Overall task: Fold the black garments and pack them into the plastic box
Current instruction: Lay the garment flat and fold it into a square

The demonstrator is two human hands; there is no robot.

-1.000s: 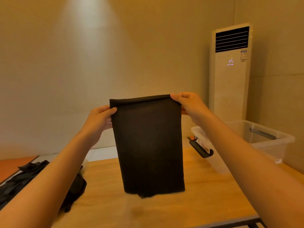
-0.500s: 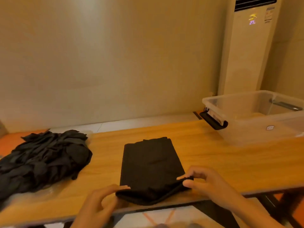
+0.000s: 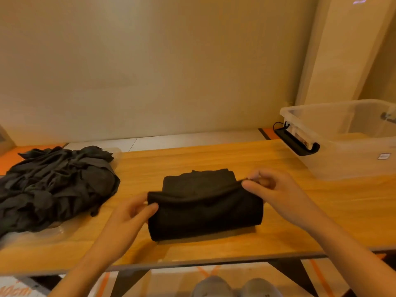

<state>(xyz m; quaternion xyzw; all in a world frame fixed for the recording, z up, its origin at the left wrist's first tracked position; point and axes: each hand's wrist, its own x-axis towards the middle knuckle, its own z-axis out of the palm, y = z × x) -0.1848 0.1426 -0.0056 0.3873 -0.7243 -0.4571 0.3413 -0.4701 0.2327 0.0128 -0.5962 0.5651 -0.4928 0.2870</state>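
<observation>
We see one black garment (image 3: 203, 213) lying on the wooden table (image 3: 214, 155), centre, close to the near edge. It is doubled over: the upper layer's long axis runs left-right, roughly along the table's edge, with the right end sitting a bit farther back. The rounded fold faces us and the loose edge faces the wall. A lower layer sticks out beyond it toward the wall.

Two hands are in view, both on that loose edge. The left hand (image 3: 130, 213) pinches the left corner, thumb on top and fingers curled under. The right hand (image 3: 276, 189) pinches the right corner between thumb and forefinger and holds it slightly off the table; the other fingers are loosely bent.

There is one pile of crumpled black garments (image 3: 53, 185) at the table's left end, well apart from the folded one. We cannot tell how many pieces are in it.

One clear plastic box (image 3: 342, 166) stands at the far right of the table, open on top, with one black latch handle (image 3: 296, 143) on its near-left side.

One tall white air conditioner (image 3: 342, 50) stands behind the box. Two grey shoes (image 3: 235, 286) show below the table edge.
</observation>
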